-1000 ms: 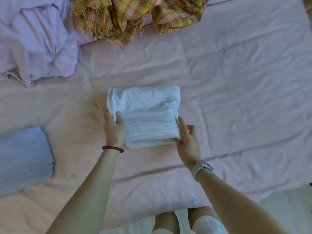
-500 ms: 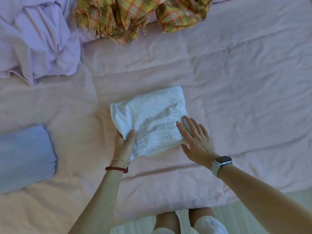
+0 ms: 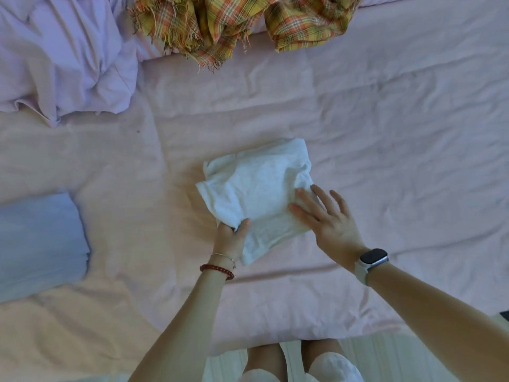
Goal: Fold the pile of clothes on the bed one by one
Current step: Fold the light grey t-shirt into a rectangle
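Observation:
A folded white garment (image 3: 256, 188) lies in the middle of the pink bed (image 3: 385, 133), turned at an angle and rumpled on top. My left hand (image 3: 230, 238) grips its near left corner, thumb on top and fingers underneath. With straight, spread fingers, my right hand (image 3: 325, 219) rests flat on the garment's right edge. A crumpled lilac garment (image 3: 60, 56) sits at the far left. A yellow plaid cloth with fringes (image 3: 234, 20) lies bunched at the far edge.
A folded light blue garment (image 3: 38, 244) lies at the left edge of the bed. The bed's near edge (image 3: 275, 340) runs just in front of my knees, with pale floor below it.
My left hand has lifted and twisted the white garment's left side, rumpling it. My right hand went from holding the right edge to lying flat on it with spread fingers.

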Motion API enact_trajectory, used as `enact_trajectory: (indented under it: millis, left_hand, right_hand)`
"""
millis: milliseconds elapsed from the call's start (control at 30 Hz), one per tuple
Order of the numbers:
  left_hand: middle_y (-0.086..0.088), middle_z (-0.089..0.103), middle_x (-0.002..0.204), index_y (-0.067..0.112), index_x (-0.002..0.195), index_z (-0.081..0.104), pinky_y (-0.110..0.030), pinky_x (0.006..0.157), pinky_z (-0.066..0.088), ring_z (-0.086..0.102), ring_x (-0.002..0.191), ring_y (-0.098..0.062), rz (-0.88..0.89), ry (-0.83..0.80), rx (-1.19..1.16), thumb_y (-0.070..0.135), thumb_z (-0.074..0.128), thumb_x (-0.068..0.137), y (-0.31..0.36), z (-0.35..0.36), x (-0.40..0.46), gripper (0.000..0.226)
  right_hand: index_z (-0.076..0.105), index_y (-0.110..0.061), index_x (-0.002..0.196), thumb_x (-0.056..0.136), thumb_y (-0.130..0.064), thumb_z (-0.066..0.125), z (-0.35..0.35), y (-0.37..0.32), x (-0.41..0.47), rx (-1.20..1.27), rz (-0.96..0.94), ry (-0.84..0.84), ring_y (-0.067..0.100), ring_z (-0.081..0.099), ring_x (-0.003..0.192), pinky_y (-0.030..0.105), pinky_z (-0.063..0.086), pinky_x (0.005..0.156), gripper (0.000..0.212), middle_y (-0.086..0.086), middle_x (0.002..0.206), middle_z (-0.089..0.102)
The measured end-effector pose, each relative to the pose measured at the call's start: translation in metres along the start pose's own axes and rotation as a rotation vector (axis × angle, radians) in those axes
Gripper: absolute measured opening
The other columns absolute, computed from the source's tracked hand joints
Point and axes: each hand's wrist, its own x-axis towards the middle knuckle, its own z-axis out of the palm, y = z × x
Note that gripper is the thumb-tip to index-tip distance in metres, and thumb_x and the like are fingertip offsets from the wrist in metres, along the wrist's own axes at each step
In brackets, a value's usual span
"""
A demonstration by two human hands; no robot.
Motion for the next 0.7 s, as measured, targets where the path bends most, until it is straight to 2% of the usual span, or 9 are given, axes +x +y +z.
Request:
enact_trajectory:
  millis: [100,167,233,267,333,400,500,633,700]
  left_hand:
    - [0.001,0.050,0.066,0.003,0.079,0.054,-0.010,0.053,0.037,0.048,0.064,-0.012,0.040,0.041,0.095,0.008,0.054,0.091,-0.001,-0.001,0.006,0.014]
    - [0.000,0.037,0.058,0.006,0.068,0.044,-0.019,0.050,0.031,0.036,0.054,-0.012,0.063,0.099,0.117,0.008,0.052,0.092,0.000,-0.005,0.013,0.026]
    - [0.000,0.036,0.058,0.009,0.066,0.039,-0.023,0.052,0.030,0.035,0.053,-0.013,0.045,0.173,0.109,0.012,0.049,0.094,0.004,-0.010,0.018,0.030]
    - [0.001,0.041,0.061,0.009,0.071,0.043,-0.024,0.055,0.033,0.040,0.056,-0.013,0.019,0.200,0.093,0.015,0.049,0.094,0.007,-0.014,0.019,0.025]
    - [0.003,0.056,0.082,0.010,0.096,0.049,-0.025,0.069,0.043,0.055,0.075,-0.012,-0.017,0.162,-0.024,0.018,0.055,0.092,0.017,-0.023,0.019,0.011]
    - [0.004,0.058,0.101,0.014,0.115,0.042,-0.027,0.076,0.047,0.058,0.090,-0.011,-0.028,0.117,-0.137,0.020,0.061,0.088,0.026,-0.029,0.019,0.033]
    - [0.007,0.055,0.103,0.016,0.122,0.036,-0.028,0.081,0.047,0.057,0.094,-0.010,-0.012,0.228,-0.182,0.029,0.064,0.086,0.037,-0.027,0.028,0.047]
    - [0.011,0.047,0.077,0.016,0.088,0.044,-0.017,0.057,0.037,0.046,0.066,-0.001,0.084,0.402,0.016,0.027,0.062,0.088,0.040,-0.011,0.041,0.021]
    - [0.010,0.042,0.069,0.015,0.076,0.042,-0.018,0.049,0.031,0.041,0.059,-0.002,0.116,0.427,0.110,0.028,0.057,0.090,0.038,-0.009,0.049,0.025]
  right_hand:
    - [0.052,-0.015,0.130,0.075,-0.010,0.038,-0.001,-0.002,-0.006,-0.107,-0.001,-0.174,0.035,0.033,0.133,0.061,0.031,0.103,0.057,0.005,0.147,0.038]
    - [0.053,-0.012,0.130,0.075,-0.024,0.043,-0.003,-0.011,-0.002,-0.114,-0.003,-0.246,0.037,0.033,0.135,0.061,0.025,0.106,0.057,0.008,0.146,0.040]
    - [0.053,-0.010,0.130,0.079,-0.034,0.043,-0.004,-0.016,0.002,-0.088,-0.013,-0.273,0.037,0.029,0.136,0.061,0.021,0.108,0.057,0.010,0.145,0.041]
    - [0.054,-0.009,0.129,0.081,-0.036,0.042,-0.005,-0.017,0.003,-0.064,-0.015,-0.273,0.036,0.027,0.137,0.061,0.019,0.108,0.056,0.011,0.144,0.042]
    - [0.057,-0.006,0.124,0.085,-0.035,0.042,-0.010,-0.017,0.004,-0.008,-0.028,-0.225,0.031,0.027,0.139,0.060,0.018,0.109,0.051,0.011,0.141,0.046]
    - [0.060,-0.003,0.120,0.088,-0.030,0.042,-0.013,-0.017,0.007,0.045,-0.048,-0.140,0.029,0.031,0.138,0.057,0.020,0.110,0.045,0.013,0.137,0.050]
    - [0.052,0.002,0.127,0.092,-0.023,0.036,-0.010,-0.026,0.022,0.047,0.047,-0.062,0.033,0.033,0.136,0.054,0.024,0.111,0.046,0.020,0.142,0.042]
    - [0.040,0.005,0.136,0.090,-0.028,0.029,0.004,-0.036,0.039,-0.078,0.197,-0.192,0.030,0.034,0.136,0.051,0.032,0.108,0.057,0.019,0.145,0.038]
    - [0.038,0.003,0.137,0.090,-0.029,0.028,0.011,-0.032,0.039,-0.124,0.201,-0.218,0.027,0.028,0.137,0.050,0.032,0.107,0.059,0.016,0.146,0.038]
